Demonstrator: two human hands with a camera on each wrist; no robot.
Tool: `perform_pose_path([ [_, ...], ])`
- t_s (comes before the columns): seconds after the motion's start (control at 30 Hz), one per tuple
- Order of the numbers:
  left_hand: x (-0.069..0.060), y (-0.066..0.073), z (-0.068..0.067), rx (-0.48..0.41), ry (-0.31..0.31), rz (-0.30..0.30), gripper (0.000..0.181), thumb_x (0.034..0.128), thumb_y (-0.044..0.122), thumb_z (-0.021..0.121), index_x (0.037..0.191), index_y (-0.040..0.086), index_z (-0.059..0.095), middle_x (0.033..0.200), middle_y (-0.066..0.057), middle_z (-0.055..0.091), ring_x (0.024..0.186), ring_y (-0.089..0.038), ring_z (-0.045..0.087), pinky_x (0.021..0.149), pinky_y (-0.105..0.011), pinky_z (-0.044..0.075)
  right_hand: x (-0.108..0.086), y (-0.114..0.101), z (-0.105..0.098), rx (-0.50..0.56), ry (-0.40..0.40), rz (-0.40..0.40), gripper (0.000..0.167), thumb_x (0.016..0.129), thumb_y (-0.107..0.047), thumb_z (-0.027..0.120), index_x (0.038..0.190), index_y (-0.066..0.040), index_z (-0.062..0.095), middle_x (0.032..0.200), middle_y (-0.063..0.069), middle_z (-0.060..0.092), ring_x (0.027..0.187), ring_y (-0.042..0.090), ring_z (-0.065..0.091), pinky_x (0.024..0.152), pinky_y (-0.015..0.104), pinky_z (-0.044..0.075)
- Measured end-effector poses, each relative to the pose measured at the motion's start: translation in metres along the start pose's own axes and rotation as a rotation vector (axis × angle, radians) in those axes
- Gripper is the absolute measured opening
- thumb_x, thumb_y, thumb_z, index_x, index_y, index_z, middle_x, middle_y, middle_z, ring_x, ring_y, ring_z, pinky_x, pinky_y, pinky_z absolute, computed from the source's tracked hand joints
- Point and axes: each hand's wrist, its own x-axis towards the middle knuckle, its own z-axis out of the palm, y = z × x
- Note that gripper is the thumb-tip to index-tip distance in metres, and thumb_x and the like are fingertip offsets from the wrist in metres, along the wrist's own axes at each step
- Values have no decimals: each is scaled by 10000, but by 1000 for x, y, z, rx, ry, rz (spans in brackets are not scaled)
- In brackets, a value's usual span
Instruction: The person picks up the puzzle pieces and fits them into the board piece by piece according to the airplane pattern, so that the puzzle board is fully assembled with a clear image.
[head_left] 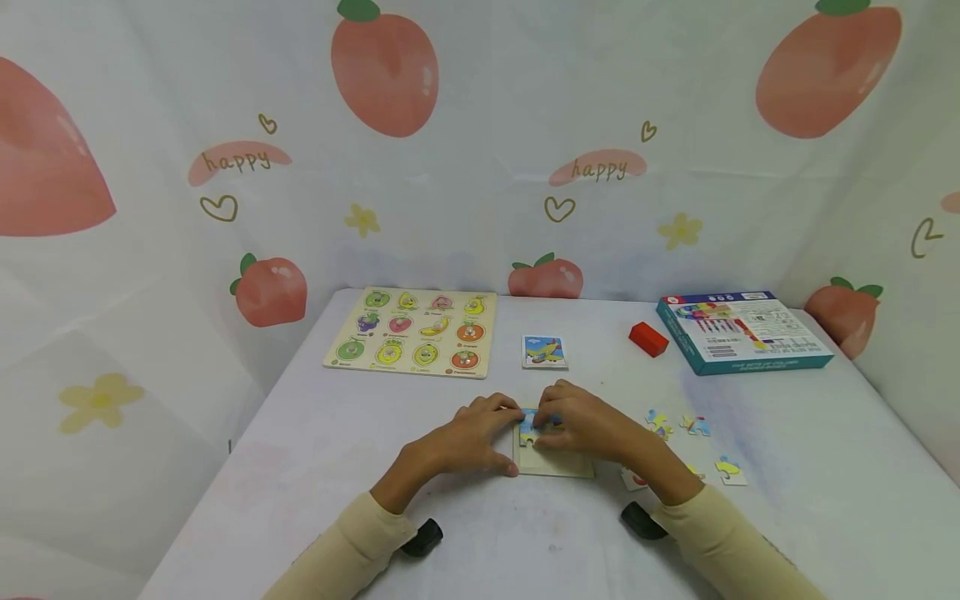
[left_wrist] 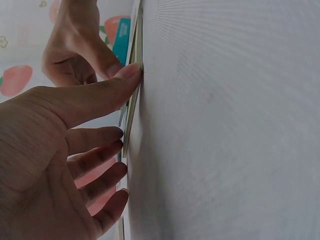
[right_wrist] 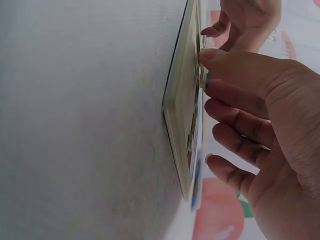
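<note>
In the head view a shallow wooden puzzle tray lies on the table, with joined blue picture pieces along its left side. My left hand touches the tray's left edge, thumb at the near corner and index finger by the far one. The left wrist view shows that thumb extended against the tray's rim. Over the tray, my right hand pinches a puzzle piece between thumb and index finger; the fingers hide most of it. Loose puzzle pieces lie right of the tray, some partly behind my right forearm.
Beyond the tray lies a small airplane picture card. A fruit board is at the back left. At the back right are a red block and a flat teal box. A printed curtain hangs behind the table.
</note>
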Motion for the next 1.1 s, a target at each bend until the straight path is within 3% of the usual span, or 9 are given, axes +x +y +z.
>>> perform_pose_path([
  [0.8, 0, -1, 1, -9, 0, 0, 775, 875, 407, 873, 1533, 141, 561, 1508, 18, 492, 1376, -213, 449, 1123, -478, 389, 1, -2, -1, 10, -19, 20, 217, 885, -287, 880, 1039, -141, 832, 1010, -74, 683, 983, 109, 552, 897, 310, 543],
  [1.1, 0, -2, 2, -4, 6, 5, 776, 876, 413, 871, 1534, 146, 559, 1502, 24, 496, 1376, -200, 448, 1110, -468, 391, 2, -1, -2, 30, -38, 73, 205, 884, -292, 882, 1032, -158, 834, 1010, -90, 679, 994, 113, 552, 906, 316, 541],
])
